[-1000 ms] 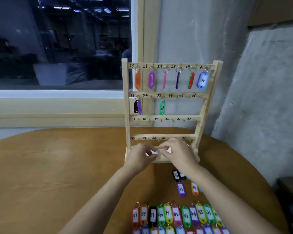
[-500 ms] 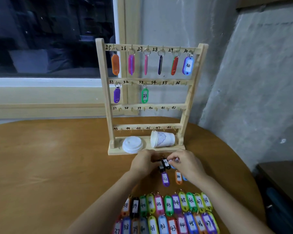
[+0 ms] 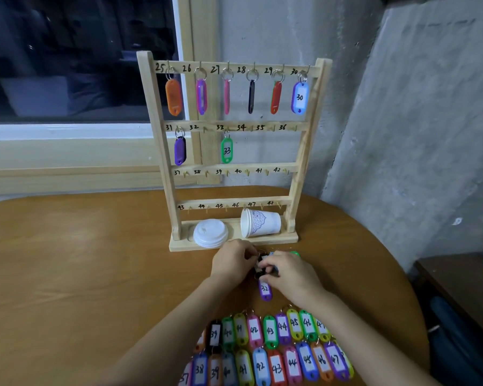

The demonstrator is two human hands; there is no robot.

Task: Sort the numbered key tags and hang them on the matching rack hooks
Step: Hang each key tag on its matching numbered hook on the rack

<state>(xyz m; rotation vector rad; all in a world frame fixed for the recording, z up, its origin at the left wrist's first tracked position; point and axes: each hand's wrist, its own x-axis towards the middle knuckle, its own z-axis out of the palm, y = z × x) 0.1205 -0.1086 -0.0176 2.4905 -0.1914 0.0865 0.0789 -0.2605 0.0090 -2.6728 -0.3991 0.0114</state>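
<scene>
A wooden rack [image 3: 301, 151] with hooks numbered 25 to 48 stands at the back of the round table. Tags hang on hooks 25 to 30, a purple one [image 3: 180, 151] on 31 and a green 33 tag [image 3: 226, 150]. In front of the rack base, my left hand [image 3: 230, 261] and my right hand [image 3: 290, 273] meet over a black tag [image 3: 262, 263], fingers of both pinching at it. A purple 32 tag [image 3: 265, 291] lies just below them. A green tag [image 3: 295, 254] peeks out behind my right hand.
Two rows of coloured numbered tags [image 3: 271, 349], 37 to 47, lie near the table's front edge. A white lid [image 3: 210, 233] and a tipped paper cup [image 3: 260, 222] rest on the rack base. A grey wall stands at the right, a dark window at the left.
The view has dropped and closed in. My hands came back from the rack's base to the loose tags in front of it and now pinch the black tag together.
</scene>
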